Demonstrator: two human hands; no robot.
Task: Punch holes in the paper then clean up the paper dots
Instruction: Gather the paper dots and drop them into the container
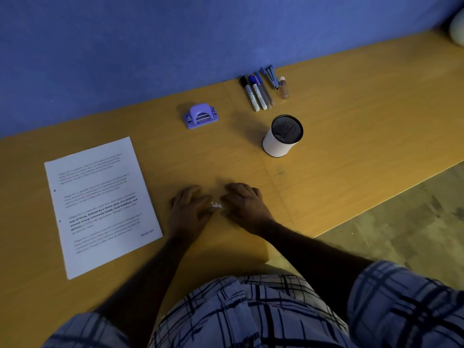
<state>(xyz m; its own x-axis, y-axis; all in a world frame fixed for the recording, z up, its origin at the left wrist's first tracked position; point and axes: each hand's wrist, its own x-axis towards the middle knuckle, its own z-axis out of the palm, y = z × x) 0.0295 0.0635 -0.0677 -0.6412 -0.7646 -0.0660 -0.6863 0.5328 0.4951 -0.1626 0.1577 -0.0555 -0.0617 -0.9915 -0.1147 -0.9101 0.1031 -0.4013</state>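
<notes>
Paper dots (216,205) lie in a small white cluster on the wooden table (351,126), directly between the two hands. Left hand (188,208) lies palm down on the table with its fingers extended toward the cluster and grips nothing; its fingertips are blurred. Right hand (244,204) sits with knuckles raised and fingers bent down to the surface just beside the dots, with nothing seen held in it. Whether either hand actually touches the dots cannot be determined.

Printed sheet of paper (100,204) lies flat to the left of the left hand, tilted, with two dark punched holes along its left edge and a "RECEIVED" stamp near its lower right corner. Purple hole punch (200,116) stands farther back, near the blue wall (150,46). White pen cup (278,144) with a dark mesh interior stands upright behind the right hand. Row of markers (256,94) lies by the wall, with a blue stapler (271,76) and a small bottle (284,88) beside it. Plaid shirt (263,317) fills the lower edge.
</notes>
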